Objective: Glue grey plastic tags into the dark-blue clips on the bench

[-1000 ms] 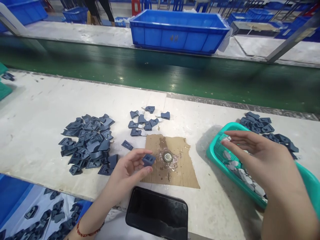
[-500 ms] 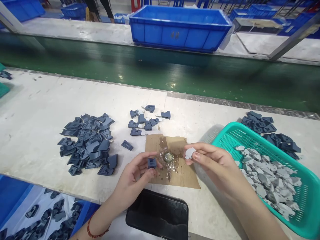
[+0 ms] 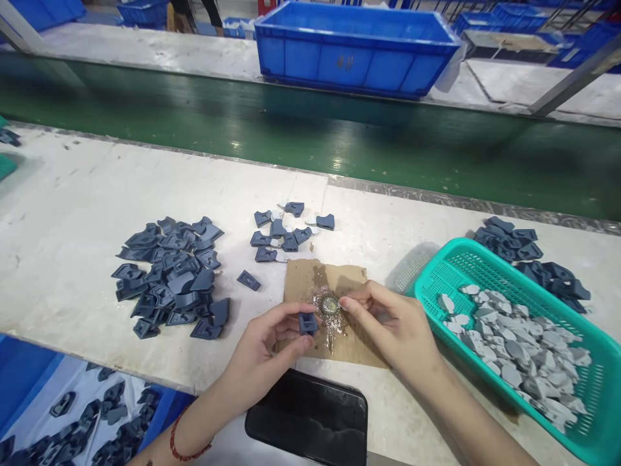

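Note:
Between the thumb and fingers of my left hand is a dark blue-grey plastic part, its hollow end facing up. My right hand is pinched at the right edge of a small round dish of wet, glistening material. What its fingertips hold is mostly hidden; only a pale sliver shows. Under the dish lies a stained piece of brown cardboard. Past the cardboard are several dark parts with pale pieces attached, and one loose dark part lies to the left.
A heap of dark parts is at left. The green basket at right holds pale grey pieces, with more dark parts behind it. A black phone lies in front. Beyond are a green belt and a blue crate.
My right hand has moved left and down with the pale grey piece, from beside the cardboard to the dish. My left hand has shifted slightly right, still holding the dark part.

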Available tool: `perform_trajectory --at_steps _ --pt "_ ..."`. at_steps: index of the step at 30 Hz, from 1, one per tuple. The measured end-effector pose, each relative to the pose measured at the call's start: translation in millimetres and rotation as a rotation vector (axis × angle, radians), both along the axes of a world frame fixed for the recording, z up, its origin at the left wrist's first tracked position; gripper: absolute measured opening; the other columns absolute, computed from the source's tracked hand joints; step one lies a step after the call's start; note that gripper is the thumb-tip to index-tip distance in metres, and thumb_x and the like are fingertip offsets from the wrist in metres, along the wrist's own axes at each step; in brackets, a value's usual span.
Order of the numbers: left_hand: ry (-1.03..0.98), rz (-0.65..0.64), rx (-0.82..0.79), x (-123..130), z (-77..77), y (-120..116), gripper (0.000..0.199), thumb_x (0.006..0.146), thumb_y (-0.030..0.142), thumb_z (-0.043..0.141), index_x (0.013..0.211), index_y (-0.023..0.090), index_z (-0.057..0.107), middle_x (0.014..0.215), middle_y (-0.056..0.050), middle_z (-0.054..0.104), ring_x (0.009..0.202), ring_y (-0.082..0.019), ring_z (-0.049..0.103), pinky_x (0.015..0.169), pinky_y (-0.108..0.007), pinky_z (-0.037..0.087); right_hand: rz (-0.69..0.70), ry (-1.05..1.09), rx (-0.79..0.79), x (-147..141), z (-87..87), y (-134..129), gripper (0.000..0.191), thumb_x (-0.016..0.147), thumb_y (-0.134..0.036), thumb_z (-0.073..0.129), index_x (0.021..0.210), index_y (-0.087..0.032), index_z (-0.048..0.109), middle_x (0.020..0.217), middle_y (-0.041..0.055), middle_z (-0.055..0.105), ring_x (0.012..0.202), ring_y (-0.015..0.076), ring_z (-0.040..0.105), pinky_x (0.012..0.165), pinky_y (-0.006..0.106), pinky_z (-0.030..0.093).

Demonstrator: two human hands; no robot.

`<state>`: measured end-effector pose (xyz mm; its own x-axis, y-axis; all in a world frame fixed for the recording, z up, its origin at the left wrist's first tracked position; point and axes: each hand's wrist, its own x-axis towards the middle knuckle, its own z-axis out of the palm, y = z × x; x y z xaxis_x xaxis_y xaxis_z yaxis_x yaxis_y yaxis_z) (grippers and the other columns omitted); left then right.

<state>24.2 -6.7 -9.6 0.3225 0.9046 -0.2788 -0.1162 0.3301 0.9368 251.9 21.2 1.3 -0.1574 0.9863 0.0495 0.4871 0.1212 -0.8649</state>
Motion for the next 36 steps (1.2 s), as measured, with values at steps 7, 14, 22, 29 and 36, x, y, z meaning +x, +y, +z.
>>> perform_trajectory --at_steps 7,14,22,29,36 --pt "-0.022 -0.024 0.007 2 2.1 1 0.028 0.097 0.033 0.07 0.125 0.028 0.07 0.115 -0.006 0.076 0.104 -0.017 0.07 0.092 -0.024 0.057 0.211 -0.201 0.271 -6 0.1 4 0.025 0.102 -0.017 0.058 0.078 -0.019 0.057 0.069 -0.0029 0.053 0.062 0.0108 0.053 0.059 0.023 0.041" --pt "-0.057 0.019 -0.024 2 4.6 2 0.022 0.091 0.025 0.078 0.109 0.025 0.067 0.108 -0.004 0.075 0.1 -0.017 0.073 0.086 -0.023 0.059 0.225 -0.218 0.305 -8 -4.4 4 0.022 0.102 -0.016 0.058 0.081 -0.02 0.055 0.072 -0.0028 0.053 0.062 0.0114 0.054 0.06 0.023 0.041" --pt "-0.001 0.172 0.174 1 9.8 7 0.024 0.079 0.012 0.086 0.096 0.021 0.071 0.093 -0.001 0.076 0.093 -0.013 0.072 0.083 -0.018 0.057 0.027 0.005 -0.028 -9 -1.9 4 0.031 0.1 -0.034 0.062 0.072 -0.02 0.059 0.062 -0.0021 0.056 0.055 0.0116 0.051 0.053 0.024 0.038" --pt "-0.077 0.174 0.08 1 9.0 7 0.015 0.084 0.013 0.082 0.096 0.019 0.075 0.103 -0.005 0.078 0.097 -0.014 0.075 0.08 -0.016 0.059 -0.128 0.556 -0.442 -9 0.1 8 0.04 0.082 -0.055 0.08 0.082 -0.018 0.067 0.056 -0.0023 0.06 0.045 0.0095 0.05 0.043 0.021 0.042" --pt "-0.181 0.144 0.024 1 7.7 7 0.013 0.088 0.017 0.08 0.095 0.02 0.069 0.107 -0.004 0.081 0.098 -0.013 0.077 0.085 -0.018 0.06 -0.009 0.688 -0.504 -12 8.4 5 0.031 0.081 -0.044 0.086 0.091 -0.017 0.074 0.065 0.0002 0.07 0.052 0.011 0.064 0.053 0.022 0.056"
